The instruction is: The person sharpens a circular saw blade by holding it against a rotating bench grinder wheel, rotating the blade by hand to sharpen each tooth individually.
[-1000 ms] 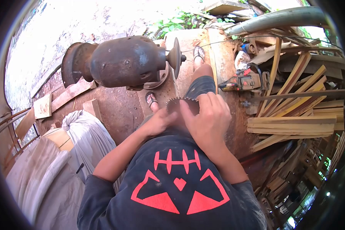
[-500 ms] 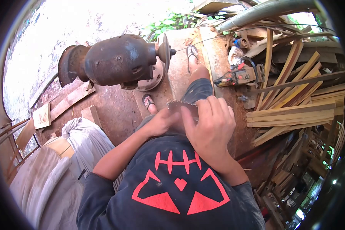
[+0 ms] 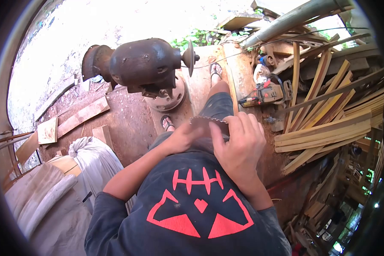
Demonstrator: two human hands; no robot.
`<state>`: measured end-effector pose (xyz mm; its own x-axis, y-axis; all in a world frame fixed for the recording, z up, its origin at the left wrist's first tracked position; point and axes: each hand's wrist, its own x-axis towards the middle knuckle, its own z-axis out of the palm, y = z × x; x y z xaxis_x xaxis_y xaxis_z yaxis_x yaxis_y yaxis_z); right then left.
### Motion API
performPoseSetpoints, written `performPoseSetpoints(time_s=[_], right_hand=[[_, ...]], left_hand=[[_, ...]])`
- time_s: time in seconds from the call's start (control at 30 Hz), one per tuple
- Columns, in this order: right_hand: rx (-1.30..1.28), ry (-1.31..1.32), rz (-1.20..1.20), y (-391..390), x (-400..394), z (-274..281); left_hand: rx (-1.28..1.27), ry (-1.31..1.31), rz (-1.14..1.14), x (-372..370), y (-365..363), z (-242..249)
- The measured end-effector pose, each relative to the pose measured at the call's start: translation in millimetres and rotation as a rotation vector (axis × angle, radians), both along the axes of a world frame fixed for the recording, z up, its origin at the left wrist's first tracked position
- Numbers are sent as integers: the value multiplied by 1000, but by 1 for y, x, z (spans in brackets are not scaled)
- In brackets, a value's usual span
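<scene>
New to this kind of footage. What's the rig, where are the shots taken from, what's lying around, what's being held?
There is no robot here: a person works with two bare hands. One camera, worn on the person's head, takes every picture, looking forward and down, so the shirt fills the bottom of the view.

The left hand and right hand hold a toothed blade between them, above the lap. Its lower part is hard to make out.

Beyond the left hand is a rusty, motor-like machine with a disc on its shaft. On the floor to the right sits a chainsaw, beside a pile of wood strips. A pale cloth lies at the left.
</scene>
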<state>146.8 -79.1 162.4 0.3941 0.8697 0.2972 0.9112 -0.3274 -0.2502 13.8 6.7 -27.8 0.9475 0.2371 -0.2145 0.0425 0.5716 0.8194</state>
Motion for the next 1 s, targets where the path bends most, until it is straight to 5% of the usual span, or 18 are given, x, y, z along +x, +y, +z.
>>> performPoseSetpoints(time_s=[1.0], right_hand=[[6,483,216,-2,49,8]], left_hand=[[-2,30,-33,9,11,-26]])
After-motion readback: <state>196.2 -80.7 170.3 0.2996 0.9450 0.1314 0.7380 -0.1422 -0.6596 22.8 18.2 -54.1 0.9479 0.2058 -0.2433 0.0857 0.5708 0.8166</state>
